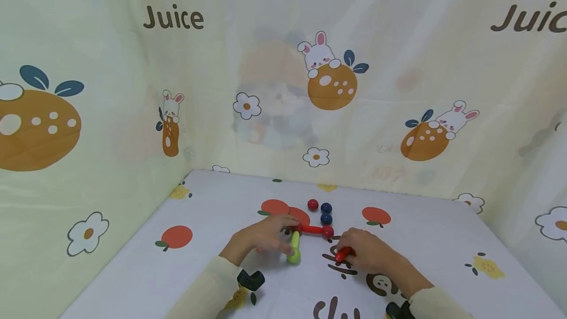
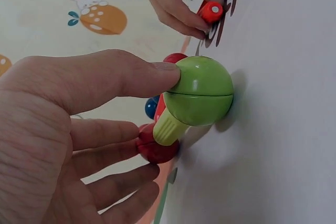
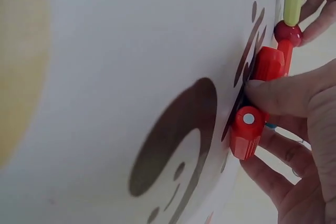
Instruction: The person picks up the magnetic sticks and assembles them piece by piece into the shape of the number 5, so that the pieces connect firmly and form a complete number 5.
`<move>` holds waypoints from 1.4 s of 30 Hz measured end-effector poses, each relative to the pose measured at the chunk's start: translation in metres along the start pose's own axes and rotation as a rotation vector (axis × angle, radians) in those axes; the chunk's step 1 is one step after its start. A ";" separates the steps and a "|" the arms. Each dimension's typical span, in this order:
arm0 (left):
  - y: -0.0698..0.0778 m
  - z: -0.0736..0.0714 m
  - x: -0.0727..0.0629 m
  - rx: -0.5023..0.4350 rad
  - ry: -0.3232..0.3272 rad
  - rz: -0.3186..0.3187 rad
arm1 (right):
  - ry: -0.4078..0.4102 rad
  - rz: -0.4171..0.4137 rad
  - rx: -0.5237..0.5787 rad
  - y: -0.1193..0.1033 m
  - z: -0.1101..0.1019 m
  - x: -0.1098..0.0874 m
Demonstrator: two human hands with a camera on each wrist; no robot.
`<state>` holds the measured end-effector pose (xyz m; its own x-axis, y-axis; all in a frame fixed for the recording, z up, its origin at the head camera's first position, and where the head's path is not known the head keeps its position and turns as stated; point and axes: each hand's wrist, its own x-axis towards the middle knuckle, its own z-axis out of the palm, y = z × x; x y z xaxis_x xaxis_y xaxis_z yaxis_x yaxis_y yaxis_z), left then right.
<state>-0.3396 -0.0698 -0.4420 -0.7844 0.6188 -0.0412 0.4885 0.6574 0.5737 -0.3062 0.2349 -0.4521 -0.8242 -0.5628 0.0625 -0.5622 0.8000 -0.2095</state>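
In the head view, my left hand [image 1: 267,234] is at a joined ball-and-rod toy piece. Its thumb presses the green ball [image 2: 202,92], while the other fingertips meet a red ball [image 2: 157,148] at the far end of the light green rod [image 2: 170,128]. From that red ball a red rod [image 1: 312,230] runs right to another red ball [image 1: 328,232]. To the right, my right hand [image 1: 365,250] grips short red rods low over the cloth. Two red parts show about its thumb: a ridged rod [image 3: 247,132] with a white dot on its end, and another red rod [image 3: 270,62].
Behind the joined piece lie a loose red ball [image 1: 312,205] and two dark blue balls, one farther [image 1: 326,207] and one nearer [image 1: 326,219]. A white printed cloth [image 1: 425,230] covers the table. Pale printed curtains [image 1: 274,9] stand at the back and sides.
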 end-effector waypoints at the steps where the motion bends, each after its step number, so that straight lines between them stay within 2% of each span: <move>1: 0.000 0.000 0.000 0.000 0.002 0.004 | 0.004 0.000 -0.003 -0.001 0.000 0.000; 7: 0.000 0.000 0.000 -0.004 0.007 0.013 | -0.006 0.011 -0.018 -0.009 0.000 -0.002; 14: -0.001 0.001 0.000 0.001 0.007 0.009 | 0.020 -0.064 -0.041 -0.021 -0.001 0.001; 24: -0.003 0.002 0.002 -0.009 0.004 -0.018 | 0.066 -0.150 0.010 -0.036 0.000 0.006; 36: -0.003 0.003 0.002 -0.037 0.003 -0.027 | 0.029 -0.186 0.061 -0.048 0.007 0.017; 42: -0.002 0.002 0.002 -0.045 0.004 -0.019 | 0.035 -0.213 0.053 -0.054 0.010 0.020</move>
<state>-0.3417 -0.0689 -0.4456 -0.7948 0.6049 -0.0487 0.4562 0.6486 0.6092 -0.2920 0.1785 -0.4489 -0.6897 -0.7096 0.1444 -0.7202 0.6514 -0.2386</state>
